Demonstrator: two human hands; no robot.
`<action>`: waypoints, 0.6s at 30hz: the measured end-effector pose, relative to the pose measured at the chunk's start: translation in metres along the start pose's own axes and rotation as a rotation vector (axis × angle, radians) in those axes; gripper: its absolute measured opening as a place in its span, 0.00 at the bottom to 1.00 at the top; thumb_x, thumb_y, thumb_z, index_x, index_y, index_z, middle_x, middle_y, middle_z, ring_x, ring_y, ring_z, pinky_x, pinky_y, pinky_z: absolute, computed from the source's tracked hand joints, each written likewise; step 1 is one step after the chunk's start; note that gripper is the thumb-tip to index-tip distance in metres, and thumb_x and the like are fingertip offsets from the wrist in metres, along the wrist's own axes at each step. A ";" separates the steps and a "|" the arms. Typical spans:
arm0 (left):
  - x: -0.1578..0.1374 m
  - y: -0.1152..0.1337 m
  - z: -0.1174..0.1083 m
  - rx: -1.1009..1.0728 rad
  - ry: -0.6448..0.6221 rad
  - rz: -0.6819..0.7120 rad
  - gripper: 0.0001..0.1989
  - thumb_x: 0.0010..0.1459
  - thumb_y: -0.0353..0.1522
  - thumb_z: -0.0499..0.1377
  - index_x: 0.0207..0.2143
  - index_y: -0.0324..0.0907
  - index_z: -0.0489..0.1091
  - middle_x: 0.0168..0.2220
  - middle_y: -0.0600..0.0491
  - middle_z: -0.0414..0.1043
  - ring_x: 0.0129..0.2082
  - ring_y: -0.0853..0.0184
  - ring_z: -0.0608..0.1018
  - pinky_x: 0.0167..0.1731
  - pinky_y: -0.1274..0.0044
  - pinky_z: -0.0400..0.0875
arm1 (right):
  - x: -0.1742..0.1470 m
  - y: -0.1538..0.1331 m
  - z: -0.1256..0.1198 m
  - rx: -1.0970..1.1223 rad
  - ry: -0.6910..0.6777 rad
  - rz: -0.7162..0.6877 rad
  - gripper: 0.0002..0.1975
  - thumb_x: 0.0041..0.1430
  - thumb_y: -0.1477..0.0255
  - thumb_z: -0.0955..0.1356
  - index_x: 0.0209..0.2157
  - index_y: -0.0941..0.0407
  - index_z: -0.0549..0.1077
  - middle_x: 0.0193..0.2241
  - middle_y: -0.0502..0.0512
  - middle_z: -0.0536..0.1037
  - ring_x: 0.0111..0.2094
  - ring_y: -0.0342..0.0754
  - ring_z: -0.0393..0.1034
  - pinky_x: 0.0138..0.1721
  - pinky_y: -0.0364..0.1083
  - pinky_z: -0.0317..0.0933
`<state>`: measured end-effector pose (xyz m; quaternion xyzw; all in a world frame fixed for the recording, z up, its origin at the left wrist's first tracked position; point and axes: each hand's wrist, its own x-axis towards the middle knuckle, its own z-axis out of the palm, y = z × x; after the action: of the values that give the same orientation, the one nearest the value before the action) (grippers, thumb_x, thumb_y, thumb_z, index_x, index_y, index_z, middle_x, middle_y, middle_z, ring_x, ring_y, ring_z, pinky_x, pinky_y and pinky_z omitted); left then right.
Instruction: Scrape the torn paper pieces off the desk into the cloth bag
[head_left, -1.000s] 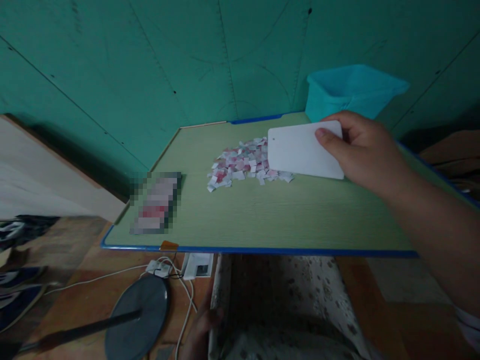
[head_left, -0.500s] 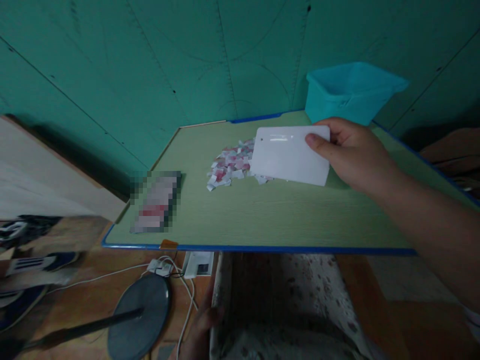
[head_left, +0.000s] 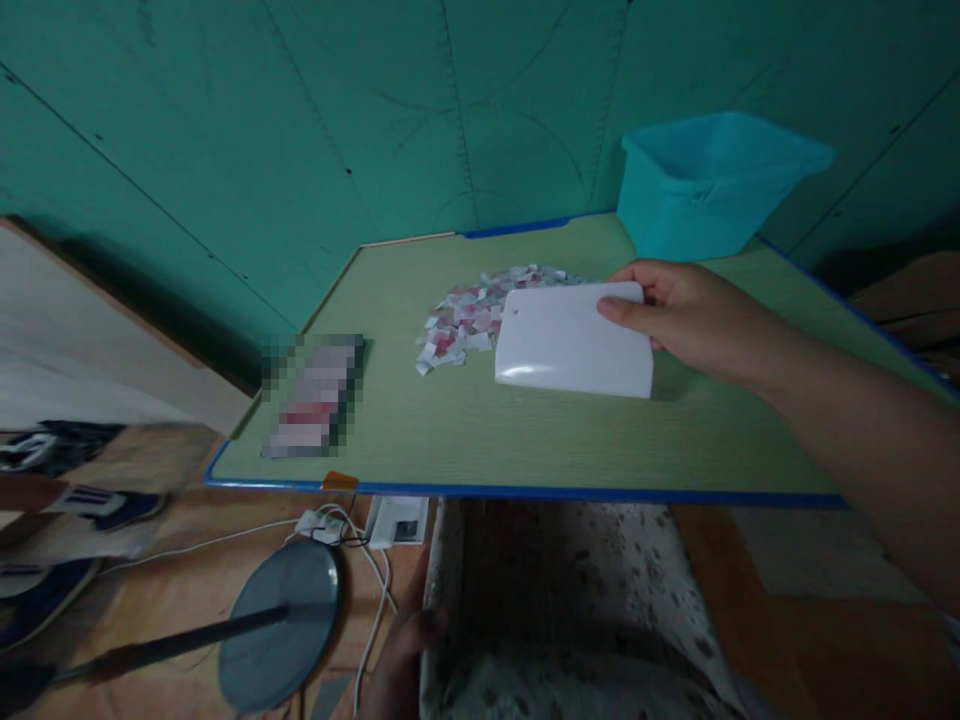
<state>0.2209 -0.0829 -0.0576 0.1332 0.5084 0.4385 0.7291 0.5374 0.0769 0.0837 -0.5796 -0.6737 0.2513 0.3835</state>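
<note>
My right hand (head_left: pixel 664 310) grips a white plastic scraper (head_left: pixel 574 345) by its right edge, thumb on the near face. The scraper is a flat rectangle with rounded corners and a small hole at the upper left. It is held over the table, in front of a pile of torn paper scraps (head_left: pixel 469 315), white with pink and red patches, and hides part of the pile. Low down, my left hand (head_left: pixel 409 640) hangs dim and blurred below the table, beside the patterned cloth (head_left: pixel 637 580) over my lap; its fingers are mostly hidden.
A turquoise plastic bin (head_left: pixel 697 215) stands at the table's back right. On the left lies a pixelated flat object (head_left: pixel 315 400). The pale green table (head_left: pixel 450 440) has a blue edge. Below are a round stand base (head_left: pixel 281 625), white cables (head_left: pixel 375 580) and another person's shoes (head_left: pixel 127 508).
My right hand has lowered the scraper slightly toward me, tilting its face, and more scraps show behind it. The view has shifted a little. My left hand stays low.
</note>
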 end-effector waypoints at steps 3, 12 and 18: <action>-0.009 0.001 0.008 0.012 0.023 0.004 0.34 0.37 0.28 0.66 0.51 0.47 0.67 0.35 0.52 0.80 0.41 0.49 0.77 0.36 0.66 0.74 | 0.000 0.001 -0.002 0.028 0.009 0.026 0.10 0.53 0.63 0.65 0.32 0.56 0.68 0.21 0.48 0.67 0.21 0.39 0.59 0.20 0.41 0.49; -0.018 0.001 0.020 0.038 0.036 0.015 0.31 0.39 0.30 0.65 0.50 0.46 0.67 0.34 0.51 0.80 0.42 0.49 0.76 0.38 0.65 0.72 | 0.000 -0.002 -0.007 -0.136 -0.035 0.019 0.10 0.53 0.63 0.64 0.32 0.56 0.68 0.22 0.50 0.69 0.23 0.42 0.60 0.22 0.42 0.51; -0.021 0.003 0.021 0.040 0.065 0.025 0.33 0.39 0.29 0.65 0.52 0.46 0.65 0.35 0.52 0.80 0.42 0.51 0.77 0.39 0.66 0.72 | -0.002 -0.002 -0.010 -0.041 -0.183 -0.002 0.09 0.52 0.62 0.65 0.31 0.53 0.69 0.21 0.48 0.70 0.20 0.41 0.61 0.20 0.41 0.52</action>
<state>0.2355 -0.0920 -0.0326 0.1397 0.5386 0.4415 0.7039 0.5442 0.0740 0.0905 -0.5613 -0.7116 0.2888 0.3085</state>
